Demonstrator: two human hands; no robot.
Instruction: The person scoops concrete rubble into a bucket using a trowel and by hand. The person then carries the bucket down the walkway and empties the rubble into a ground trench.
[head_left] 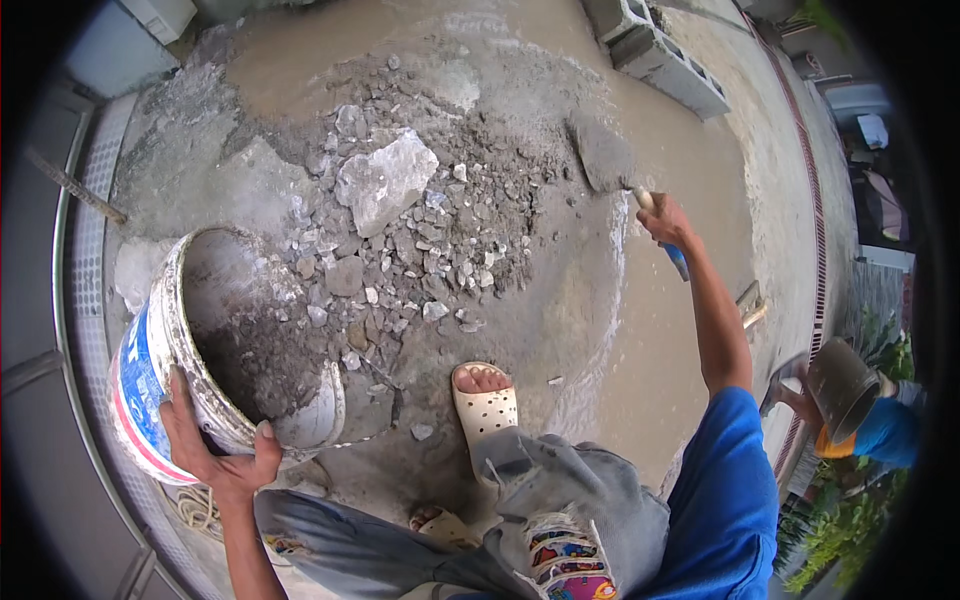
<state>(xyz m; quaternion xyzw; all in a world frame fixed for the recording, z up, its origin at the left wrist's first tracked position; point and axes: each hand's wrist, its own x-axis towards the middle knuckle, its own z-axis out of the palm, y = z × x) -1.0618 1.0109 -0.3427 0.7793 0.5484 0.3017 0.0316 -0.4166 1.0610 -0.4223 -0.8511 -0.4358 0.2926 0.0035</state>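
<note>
A white plastic bucket (212, 402) with blue and red bands lies tipped on its side at the left, a piece of its wall broken out at the mouth. Grey grit and rubble (250, 365) lie inside it. My left hand (222, 462) grips its near side, fingers along the outer wall and thumb by the rim. Out to the right, my right hand (665, 222) is wrapped round the handle of a mud-coated trowel (604, 156), whose blade rests against the wet ground at the edge of the rubble heap (430, 250).
A large broken concrete chunk (388, 182) sits on the heap. Muddy water (680, 370) spreads at right and behind. Hollow concrete blocks (672, 68) stand at the far right. Another person (890, 432) holds a dark bucket (842, 388) at the right edge. A metal-framed door (40, 420) borders the left.
</note>
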